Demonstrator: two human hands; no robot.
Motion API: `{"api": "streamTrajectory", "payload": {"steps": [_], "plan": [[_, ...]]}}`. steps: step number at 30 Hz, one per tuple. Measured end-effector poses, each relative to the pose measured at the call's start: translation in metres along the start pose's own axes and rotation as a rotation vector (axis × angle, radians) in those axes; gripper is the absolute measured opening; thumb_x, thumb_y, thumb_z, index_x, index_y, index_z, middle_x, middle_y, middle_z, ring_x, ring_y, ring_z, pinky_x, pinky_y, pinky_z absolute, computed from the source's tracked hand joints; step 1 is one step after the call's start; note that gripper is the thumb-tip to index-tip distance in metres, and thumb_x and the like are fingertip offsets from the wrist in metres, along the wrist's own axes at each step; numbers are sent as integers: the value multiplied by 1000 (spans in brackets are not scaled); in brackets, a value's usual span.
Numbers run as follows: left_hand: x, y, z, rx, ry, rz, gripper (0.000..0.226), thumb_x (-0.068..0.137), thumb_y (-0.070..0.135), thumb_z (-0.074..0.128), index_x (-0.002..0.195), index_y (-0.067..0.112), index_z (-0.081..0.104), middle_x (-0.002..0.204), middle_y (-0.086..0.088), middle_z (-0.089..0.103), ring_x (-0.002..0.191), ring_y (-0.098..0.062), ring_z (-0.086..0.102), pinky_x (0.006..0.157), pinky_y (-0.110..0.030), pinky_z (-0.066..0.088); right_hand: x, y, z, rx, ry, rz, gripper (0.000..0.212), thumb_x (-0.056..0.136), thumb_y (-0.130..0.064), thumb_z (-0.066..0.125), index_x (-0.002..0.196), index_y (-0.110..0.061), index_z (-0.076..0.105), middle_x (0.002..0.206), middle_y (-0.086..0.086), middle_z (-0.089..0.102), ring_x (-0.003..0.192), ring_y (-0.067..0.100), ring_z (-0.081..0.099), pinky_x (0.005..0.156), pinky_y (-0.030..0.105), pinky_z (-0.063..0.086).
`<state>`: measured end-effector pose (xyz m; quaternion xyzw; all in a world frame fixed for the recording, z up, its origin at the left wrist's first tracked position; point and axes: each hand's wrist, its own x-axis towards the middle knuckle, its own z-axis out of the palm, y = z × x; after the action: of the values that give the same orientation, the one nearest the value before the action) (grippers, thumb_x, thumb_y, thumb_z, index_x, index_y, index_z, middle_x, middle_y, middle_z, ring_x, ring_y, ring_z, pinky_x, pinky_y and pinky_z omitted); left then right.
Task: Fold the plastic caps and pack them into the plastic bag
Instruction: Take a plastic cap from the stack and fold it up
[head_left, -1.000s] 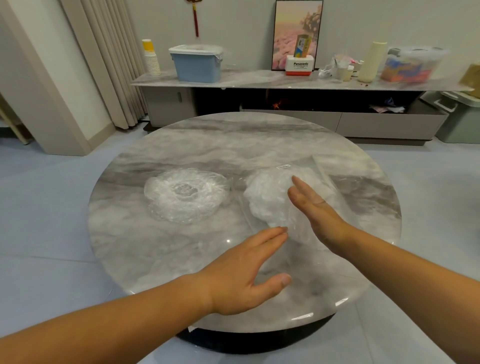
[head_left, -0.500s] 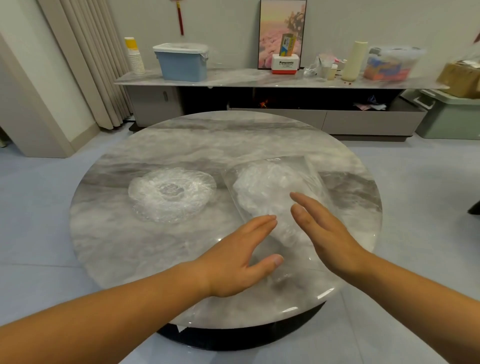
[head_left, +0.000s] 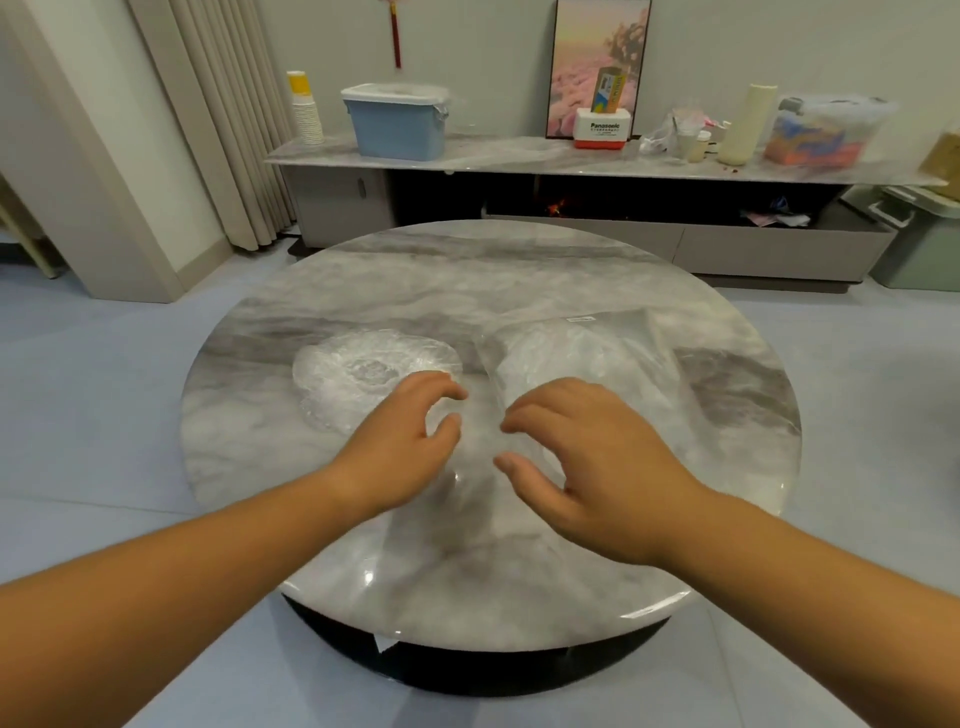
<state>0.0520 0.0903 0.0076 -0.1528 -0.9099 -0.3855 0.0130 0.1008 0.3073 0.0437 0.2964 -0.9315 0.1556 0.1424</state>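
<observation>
Both bare arms reach in from 6 o'clock. The left grip (head_left: 395, 447) and right grip (head_left: 597, 467) are close together, palms down, fingers half bent, thumbs spread.

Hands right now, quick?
Left hand: fingers curled, grip cannot be told.
Right hand: curled over the plastic bag, grip cannot be told.

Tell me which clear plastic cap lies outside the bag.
The clear crinkled plastic cap spread open beside the left hand, bare on the marble table; the crumpled caps on the right sit inside the transparent plastic bag.
</observation>
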Motion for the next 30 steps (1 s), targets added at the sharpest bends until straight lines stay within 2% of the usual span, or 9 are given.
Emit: {"api": "streamTrajectory", "payload": {"steps": [2,5,12,16,18,21,24,27,30], "plan": [[7,-21,-9,145,-55,-148,44,104,34,48,147,23,47,162,4,28,146,-6,26,118,-25,23,9,-6,9,-117,-177,-22,52,99,-58,33,120,-23,66,116,-5,67,109,17,59,96,36,47],[13,-48,-13,357,-126,-217,57,104,45,43,155,23,35,169,-2,9,156,-19,6,124,-36,12,21,-12,22,-274,-384,-74,64,96,-63,14,116,-23,61,106,-3,65,99,21,59,91,39,47],[28,-71,-15,469,-179,-247,57,104,53,32,153,25,38,169,-2,-4,156,-19,-7,123,-40,1,25,-10,46,-306,-531,-115,76,90,-68,1,110,-22,59,96,0,63,92,25,59,93,41,44],[33,-76,-12,480,-206,-296,53,104,55,29,142,24,50,170,-3,2,156,-19,1,122,-42,2,21,1,56,-302,-567,-93,86,86,-71,-6,110,-23,61,96,-2,65,98,22,58,105,41,37],[34,-78,-10,484,-212,-300,48,104,53,29,130,23,56,167,-1,17,154,-19,11,121,-42,5,19,6,58,-303,-569,-65,87,86,-72,-7,114,-24,60,96,-4,64,101,20,57,111,41,32],[33,-80,-11,491,-152,-267,39,103,50,31,93,23,57,123,8,54,131,-18,42,111,-39,20,17,12,59,-305,-558,-34,87,86,-73,-6,124,-25,56,102,-5,63,105,19,57,118,41,25],[28,-81,-14,476,-105,-228,34,102,46,35,78,25,47,93,12,46,113,-13,46,107,-38,25,14,17,60,-319,-563,-9,91,85,-72,-9,144,-26,42,121,-4,60,119,19,53,123,42,17],[22,-82,-16,453,-90,-189,30,103,41,37,83,25,51,106,14,49,121,-12,43,111,-36,20,11,19,62,-331,-553,13,95,86,-74,-16,153,-26,30,139,-2,54,130,21,49,125,43,12],[16,-83,-19,439,-98,-181,33,104,40,39,119,23,63,143,8,46,141,-13,31,116,-34,11,7,24,63,-373,-553,28,95,86,-74,-17,154,-26,29,143,0,50,133,22,46,126,44,10]]}}
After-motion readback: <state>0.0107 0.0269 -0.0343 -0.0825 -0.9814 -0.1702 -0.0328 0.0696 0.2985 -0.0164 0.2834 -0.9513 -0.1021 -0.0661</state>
